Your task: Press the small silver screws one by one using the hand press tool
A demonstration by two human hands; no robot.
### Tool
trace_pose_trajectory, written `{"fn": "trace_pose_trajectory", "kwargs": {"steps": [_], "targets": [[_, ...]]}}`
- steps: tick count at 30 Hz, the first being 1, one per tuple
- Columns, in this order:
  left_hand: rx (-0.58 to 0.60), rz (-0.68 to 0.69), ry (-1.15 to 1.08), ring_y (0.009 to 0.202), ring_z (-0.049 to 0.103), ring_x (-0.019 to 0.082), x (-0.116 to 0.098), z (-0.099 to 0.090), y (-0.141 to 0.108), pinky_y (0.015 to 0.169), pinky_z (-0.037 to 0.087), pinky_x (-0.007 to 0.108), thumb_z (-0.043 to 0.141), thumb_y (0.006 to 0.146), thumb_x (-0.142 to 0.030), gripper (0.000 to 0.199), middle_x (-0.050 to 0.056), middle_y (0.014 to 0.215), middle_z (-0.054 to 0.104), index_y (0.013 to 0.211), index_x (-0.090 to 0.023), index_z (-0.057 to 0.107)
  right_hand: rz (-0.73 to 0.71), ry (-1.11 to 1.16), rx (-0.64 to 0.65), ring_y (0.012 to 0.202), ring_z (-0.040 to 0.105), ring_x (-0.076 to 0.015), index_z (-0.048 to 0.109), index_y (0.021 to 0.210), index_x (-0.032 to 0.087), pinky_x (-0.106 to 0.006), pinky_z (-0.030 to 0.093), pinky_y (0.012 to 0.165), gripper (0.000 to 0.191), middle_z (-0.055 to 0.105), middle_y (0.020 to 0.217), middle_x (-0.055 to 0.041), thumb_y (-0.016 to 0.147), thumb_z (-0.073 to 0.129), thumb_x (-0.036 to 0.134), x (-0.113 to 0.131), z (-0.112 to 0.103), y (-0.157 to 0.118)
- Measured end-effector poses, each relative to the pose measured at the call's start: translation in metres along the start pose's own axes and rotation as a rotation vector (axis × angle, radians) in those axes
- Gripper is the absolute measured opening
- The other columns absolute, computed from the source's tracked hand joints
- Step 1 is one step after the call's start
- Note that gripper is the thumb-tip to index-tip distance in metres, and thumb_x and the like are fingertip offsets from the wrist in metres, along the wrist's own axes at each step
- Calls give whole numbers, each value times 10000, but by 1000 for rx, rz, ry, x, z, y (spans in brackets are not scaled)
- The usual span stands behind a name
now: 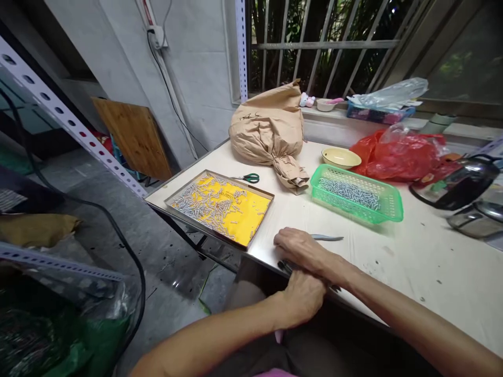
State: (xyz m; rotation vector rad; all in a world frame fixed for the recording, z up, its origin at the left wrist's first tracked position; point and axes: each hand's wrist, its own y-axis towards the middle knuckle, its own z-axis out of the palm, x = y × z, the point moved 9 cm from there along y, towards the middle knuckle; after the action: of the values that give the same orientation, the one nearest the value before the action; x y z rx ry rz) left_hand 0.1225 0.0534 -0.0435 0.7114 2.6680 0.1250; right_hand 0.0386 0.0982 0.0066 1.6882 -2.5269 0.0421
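Observation:
At the table's front edge, my right hand (302, 250) lies palm down with its fingers curled and closed; whatever is in them is hidden. Just below it, partly overlapped by the right wrist, my left hand (304, 297) is closed in a fist shape, its contents also out of sight. A small dark object (284, 266) shows under the right hand, too covered to name. Beside the right hand lies a slim blue-grey curved tool (327, 237). To the left, a shallow tray (259, 222) with a yellow bottom carries many small silvery metal pieces (214, 212).
A green plastic basket (387, 212) holds more metal pieces. Behind are green-handled scissors (250, 178), a brown paper bag (271, 125), a cream bowl (341, 157), a red plastic bag (404, 154) and a kettle (458, 180). A perforated metal post (70, 120) stands left.

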Motion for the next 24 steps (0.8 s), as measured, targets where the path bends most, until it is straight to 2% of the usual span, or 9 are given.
{"fn": "trace_pose_trajectory", "kwargs": {"steps": [2, 5, 8, 10, 12, 14, 16, 20, 24], "targets": [[-44, 30, 45, 1011, 551, 235, -3, -4, 6, 871, 447, 377, 463, 885, -176, 202, 79, 977, 660, 1009, -163, 622, 83, 52, -230, 748, 562, -185, 600, 895, 197, -311, 446, 662, 164, 626, 840, -69, 880, 441, 157, -23, -42, -11], [-87, 85, 120, 1021, 524, 249, -13, -6, 15, 880, 419, 402, 488, 871, -166, 133, 78, 886, 639, 861, -160, 620, 236, 81, -729, 762, 586, -222, 578, 959, 223, -393, 455, 711, 168, 615, 869, -78, 908, 422, 255, -84, -125, -52], [-128, 75, 131, 1035, 509, 248, -18, -16, 17, 878, 414, 393, 515, 844, -145, 118, 96, 948, 618, 899, -151, 620, 374, -41, -779, 888, 577, -295, 590, 1001, 273, -482, 418, 763, 216, 586, 900, -90, 921, 398, 334, -160, -156, -76], [-184, 65, 106, 1030, 507, 222, -13, -40, 12, 866, 423, 347, 510, 855, -149, 164, 95, 1005, 604, 980, -147, 616, 373, -98, -676, 782, 587, -294, 614, 953, 286, -456, 421, 659, 247, 566, 779, -74, 896, 439, 451, -195, -148, -83], [-246, 1, 89, 966, 516, 186, 10, -76, 5, 827, 433, 295, 476, 887, -151, 192, 79, 990, 601, 1023, -146, 612, 404, -166, -582, 700, 583, -264, 639, 983, 244, -412, 420, 604, 346, 579, 795, -102, 890, 437, 509, -205, -128, -92], [-312, -234, 135, 926, 513, 182, 61, -114, -5, 791, 433, 288, 424, 919, -155, 222, 74, 948, 599, 1002, -154, 630, 422, -160, -517, 677, 585, -226, 657, 1020, 193, -376, 438, 616, 383, 614, 865, -126, 907, 439, 486, -186, -101, -102], [-300, -468, 212, 922, 507, 202, 118, -140, -14, 745, 428, 299, 396, 936, -191, 267, 88, 923, 590, 944, -155, 661, 384, -10, -425, 716, 604, -199, 660, 1041, 188, -324, 461, 633, 353, 644, 898, -108, 925, 442, 440, -146, -69, -108], [-41, -573, 221, 904, 518, 205, 183, -130, -13, 718, 408, 299, 428, 927, -242, 284, 93, 929, 586, 910, -155, 698, 384, 228, -224, 806, 629, -175, 617, 1106, 223, -286, 489, 694, 348, 621, 1002, -72, 945, 396, 439, -70, -12, -119], [48, -527, 282, 893, 515, 210, 192, -112, -5, 695, 392, 302, 399, 932, -284, 341, 103, 919, 570, 867, -142, 703, 442, 222, -87, 769, 611, -159, 580, 1118, 230, -273, 471, 639, 333, 579, 984, -57, 961, 343, 402, -50, 15, -124]]}}
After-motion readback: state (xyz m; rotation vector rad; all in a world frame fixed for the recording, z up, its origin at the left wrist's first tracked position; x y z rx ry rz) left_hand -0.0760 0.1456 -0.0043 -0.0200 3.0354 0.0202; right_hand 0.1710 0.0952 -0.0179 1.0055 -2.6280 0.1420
